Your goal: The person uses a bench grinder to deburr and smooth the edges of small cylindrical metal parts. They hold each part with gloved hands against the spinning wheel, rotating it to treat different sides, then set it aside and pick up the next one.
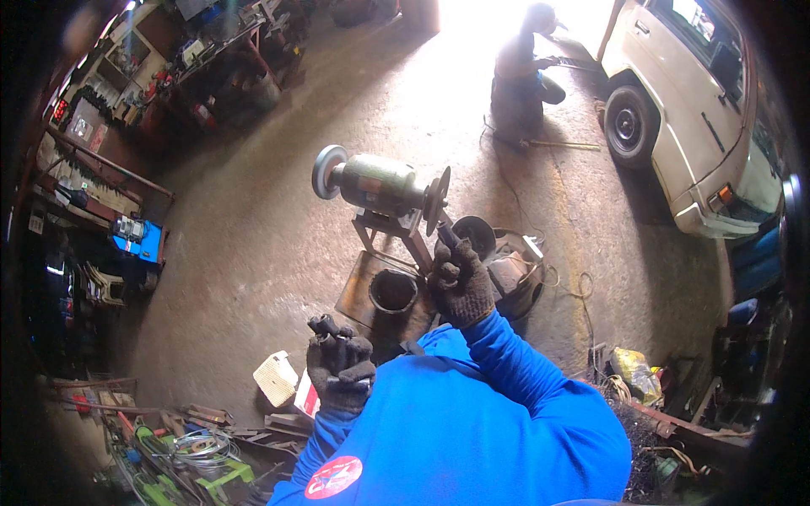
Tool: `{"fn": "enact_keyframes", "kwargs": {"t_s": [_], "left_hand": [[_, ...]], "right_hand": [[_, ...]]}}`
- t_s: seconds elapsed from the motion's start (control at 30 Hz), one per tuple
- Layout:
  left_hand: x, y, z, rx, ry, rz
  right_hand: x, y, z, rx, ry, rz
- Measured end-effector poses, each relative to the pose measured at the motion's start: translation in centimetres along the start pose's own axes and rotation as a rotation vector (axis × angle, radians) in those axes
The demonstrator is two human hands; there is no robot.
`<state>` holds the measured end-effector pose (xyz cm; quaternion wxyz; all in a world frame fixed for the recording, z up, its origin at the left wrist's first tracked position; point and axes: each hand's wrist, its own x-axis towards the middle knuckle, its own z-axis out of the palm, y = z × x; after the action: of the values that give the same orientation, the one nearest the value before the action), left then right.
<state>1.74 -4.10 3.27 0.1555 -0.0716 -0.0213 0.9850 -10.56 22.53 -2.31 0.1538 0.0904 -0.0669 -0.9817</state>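
Right hand (461, 285) grips a dark cylindrical piece (448, 235), far end right by the thin disc (436, 201), past the right edge of the grinder stand (417, 247); can't tell if it's touching. Left hand (339, 363) is curled round short dark pieces (323, 324), off the front left corner of the base plate (356, 295). Can't tell if disc is spinning. If so, main risk: no guard visible, so a loose grip or bad angle could kick the piece; glove fabric (472, 305) could snag, fingers being that close.

Grinder (381, 181) on stand (416, 247); van (688, 105) to the right
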Motion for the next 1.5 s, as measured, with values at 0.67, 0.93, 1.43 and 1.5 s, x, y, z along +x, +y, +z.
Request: {"fn": "enact_keyframes", "kwargs": {"t_s": [0.67,0.93,1.43,1.5], "left_hand": [[5.4,-5.6,1.4,0.208,0.045,0.113],[5.7,-7.8,1.7,0.128,0.014,0.108],[5.3,-10.9,5.7,0.076,0.022,-0.032],[5.5,-11.3,5.6,0.081,0.029,-0.042]], "right_hand": [[9.4,-8.8,-11.9,-0.966,0.505,-0.148],[10.3,-8.8,-12.7,-1.037,0.498,-0.153],[11.3,-8.7,-12.9,-1.146,0.559,-0.135],[11.8,-8.6,-14.2,-1.085,0.553,-0.140]]}}
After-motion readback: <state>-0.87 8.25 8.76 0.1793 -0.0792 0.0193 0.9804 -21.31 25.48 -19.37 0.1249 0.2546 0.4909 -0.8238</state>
